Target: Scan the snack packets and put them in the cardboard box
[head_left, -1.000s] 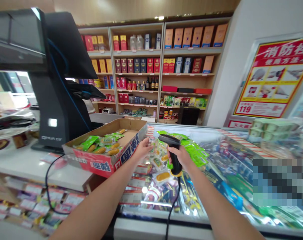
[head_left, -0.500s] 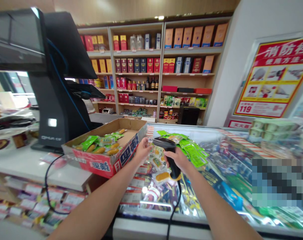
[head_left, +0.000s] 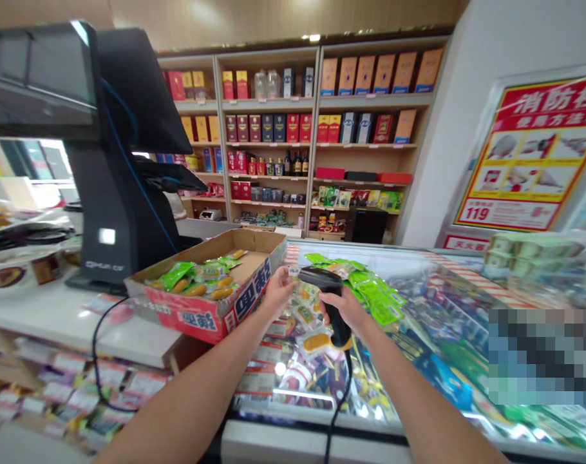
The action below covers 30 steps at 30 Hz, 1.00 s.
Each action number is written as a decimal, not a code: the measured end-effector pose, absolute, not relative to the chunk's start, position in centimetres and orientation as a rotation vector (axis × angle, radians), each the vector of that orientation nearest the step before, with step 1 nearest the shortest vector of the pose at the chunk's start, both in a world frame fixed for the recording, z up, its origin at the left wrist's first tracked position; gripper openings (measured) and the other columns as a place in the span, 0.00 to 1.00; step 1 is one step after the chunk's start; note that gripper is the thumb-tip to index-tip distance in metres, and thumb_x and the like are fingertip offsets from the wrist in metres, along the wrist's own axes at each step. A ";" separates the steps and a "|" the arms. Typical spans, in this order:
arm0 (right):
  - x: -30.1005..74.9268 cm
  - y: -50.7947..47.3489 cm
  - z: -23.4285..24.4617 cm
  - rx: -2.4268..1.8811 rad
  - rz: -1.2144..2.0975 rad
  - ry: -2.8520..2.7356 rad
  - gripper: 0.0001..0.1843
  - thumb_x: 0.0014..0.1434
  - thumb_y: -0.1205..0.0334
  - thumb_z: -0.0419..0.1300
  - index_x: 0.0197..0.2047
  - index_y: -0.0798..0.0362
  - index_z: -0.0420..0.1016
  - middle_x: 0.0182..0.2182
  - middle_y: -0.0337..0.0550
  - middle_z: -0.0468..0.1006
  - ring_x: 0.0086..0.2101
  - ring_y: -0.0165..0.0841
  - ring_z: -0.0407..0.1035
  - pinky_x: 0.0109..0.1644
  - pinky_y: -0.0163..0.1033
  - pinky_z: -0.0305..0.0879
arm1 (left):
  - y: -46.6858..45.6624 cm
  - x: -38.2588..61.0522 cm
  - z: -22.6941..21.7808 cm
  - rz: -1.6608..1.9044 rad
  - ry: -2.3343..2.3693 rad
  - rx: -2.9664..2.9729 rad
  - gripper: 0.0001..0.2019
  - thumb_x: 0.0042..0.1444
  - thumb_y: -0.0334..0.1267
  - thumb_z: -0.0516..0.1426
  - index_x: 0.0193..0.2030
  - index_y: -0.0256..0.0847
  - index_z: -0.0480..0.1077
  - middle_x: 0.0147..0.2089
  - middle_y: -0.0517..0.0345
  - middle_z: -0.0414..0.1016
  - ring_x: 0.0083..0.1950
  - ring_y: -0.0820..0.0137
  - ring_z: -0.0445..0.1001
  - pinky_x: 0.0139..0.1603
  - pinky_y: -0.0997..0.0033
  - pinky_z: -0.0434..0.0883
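Leftward, barcode scanner (head_left: 315, 278) in right hand (head_left: 345, 309), aimed at left hand (head_left: 276, 294), handle down

Above the glass freezer (head_left: 409, 258), the right hand (head_left: 345, 308) holds a black barcode scanner (head_left: 322, 278), and the left hand (head_left: 277, 293) pinches one small packet (head_left: 293, 272). A cardboard box (head_left: 196, 316) with green snack packets (head_left: 177, 276) sits just left of the freezer, on the counter (head_left: 80, 328).

A black POS terminal (head_left: 123, 154) stands on the white desk (head_left: 66, 322), before wooden shelves (head_left: 268, 104) of boxed liquor (head_left: 293, 127). A red-and-yellow fire hydrant poster (head_left: 529, 154) hangs on the wall (head_left: 433, 129) at right.
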State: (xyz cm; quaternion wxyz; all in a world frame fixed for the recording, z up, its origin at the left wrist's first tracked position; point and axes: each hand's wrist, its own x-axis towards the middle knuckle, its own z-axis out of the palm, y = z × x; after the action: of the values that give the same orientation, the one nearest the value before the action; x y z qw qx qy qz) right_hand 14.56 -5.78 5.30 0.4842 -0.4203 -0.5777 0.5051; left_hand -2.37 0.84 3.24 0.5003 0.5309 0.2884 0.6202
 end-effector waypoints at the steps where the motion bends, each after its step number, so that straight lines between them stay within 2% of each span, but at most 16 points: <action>1: 14.6 -5.8 5.3 -1.012 1.231 -1.398 0.13 0.44 0.54 0.62 0.19 0.55 0.70 0.14 0.39 0.70 0.14 0.28 0.63 0.19 0.36 0.63 | 0.8 -2.3 3.3 1.510 0.702 1.312 0.17 0.36 0.31 0.66 0.34 0.39 0.67 0.36 0.58 0.77 0.39 0.68 0.75 0.40 0.73 0.70; 5: 14.1 -5.9 5.6 -0.971 1.233 -1.329 0.13 0.43 0.54 0.64 0.25 0.55 0.71 0.15 0.37 0.71 0.14 0.29 0.63 0.18 0.35 0.63 | 0.0 -2.5 4.4 1.603 0.790 1.557 0.12 0.42 0.30 0.61 0.37 0.40 0.69 0.39 0.57 0.77 0.42 0.68 0.75 0.46 0.70 0.70; 9: 12.2 -6.3 7.6 -0.903 1.264 -1.288 0.14 0.43 0.54 0.64 0.28 0.55 0.71 0.16 0.36 0.72 0.14 0.29 0.64 0.18 0.35 0.63 | -1.5 -4.1 7.5 1.727 0.983 1.835 0.12 0.47 0.28 0.56 0.41 0.41 0.70 0.42 0.56 0.78 0.43 0.67 0.74 0.49 0.67 0.69; 15: 7.4 -6.9 12.1 -0.782 1.257 -1.453 0.12 0.44 0.55 0.64 0.25 0.55 0.71 0.16 0.37 0.72 0.14 0.29 0.65 0.18 0.35 0.65 | -3.1 -9.6 12.7 1.938 1.308 1.947 0.14 0.51 0.30 0.54 0.46 0.40 0.69 0.42 0.55 0.76 0.42 0.67 0.74 0.48 0.66 0.71; 17: 5.7 -6.8 13.0 -0.751 1.252 -1.506 0.11 0.45 0.56 0.63 0.23 0.54 0.71 0.15 0.37 0.72 0.15 0.29 0.65 0.19 0.36 0.67 | -3.3 -12.1 13.7 2.010 1.510 1.943 0.16 0.51 0.28 0.54 0.47 0.39 0.69 0.44 0.52 0.76 0.46 0.64 0.74 0.53 0.62 0.70; 19: 4.3 -6.4 13.5 -0.731 1.252 -1.549 0.11 0.46 0.56 0.63 0.21 0.54 0.71 0.15 0.38 0.71 0.15 0.30 0.65 0.19 0.36 0.66 | -3.5 -14.4 14.4 2.065 1.736 1.921 0.19 0.50 0.25 0.52 0.49 0.38 0.70 0.50 0.46 0.74 0.54 0.60 0.72 0.59 0.58 0.66; 22: 2.8 -5.8 13.2 -0.734 1.269 -1.579 0.13 0.48 0.57 0.63 0.18 0.53 0.70 0.14 0.40 0.70 0.14 0.30 0.65 0.19 0.37 0.66 | -3.7 -16.6 14.9 2.027 2.056 1.820 0.26 0.48 0.22 0.51 0.56 0.37 0.67 0.63 0.38 0.63 0.65 0.52 0.63 0.65 0.45 0.59; 24: 2.6 -5.6 12.8 -0.750 1.279 -1.567 0.13 0.48 0.58 0.63 0.17 0.53 0.70 0.14 0.40 0.70 0.14 0.30 0.64 0.18 0.37 0.66 | -4.0 -17.0 14.9 1.979 2.163 1.756 0.29 0.48 0.21 0.51 0.59 0.38 0.64 0.69 0.37 0.56 0.68 0.48 0.58 0.64 0.37 0.56; 25: 2.7 -5.6 12.5 -0.760 1.279 -1.558 0.13 0.48 0.58 0.62 0.17 0.53 0.70 0.14 0.40 0.70 0.14 0.30 0.65 0.19 0.37 0.66 | -4.1 -16.8 14.8 1.975 2.156 1.768 0.29 0.48 0.21 0.51 0.59 0.37 0.64 0.69 0.36 0.54 0.69 0.47 0.57 0.64 0.37 0.56; 27: 3.4 -5.8 12.1 -0.783 1.260 -1.536 0.12 0.47 0.58 0.62 0.18 0.54 0.70 0.14 0.39 0.70 0.14 0.30 0.65 0.19 0.36 0.66 | -4.5 -15.7 14.6 2.021 2.024 1.884 0.26 0.50 0.22 0.51 0.57 0.36 0.65 0.69 0.36 0.54 0.69 0.51 0.57 0.66 0.43 0.57; 30: 5.5 -5.8 11.5 -0.814 1.203 -1.467 0.11 0.46 0.57 0.62 0.20 0.55 0.71 0.16 0.39 0.71 0.15 0.29 0.66 0.19 0.35 0.65 | -4.9 -12.9 14.1 2.053 1.729 2.123 0.19 0.53 0.24 0.49 0.51 0.36 0.69 0.63 0.39 0.63 0.64 0.58 0.64 0.64 0.56 0.63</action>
State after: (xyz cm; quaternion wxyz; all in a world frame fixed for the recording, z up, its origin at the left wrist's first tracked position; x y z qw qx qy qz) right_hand 5.46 -5.82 11.46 0.5132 -0.3384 -0.6099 0.5001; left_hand -12.89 -4.92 14.06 -0.1398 0.6142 0.5003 0.5940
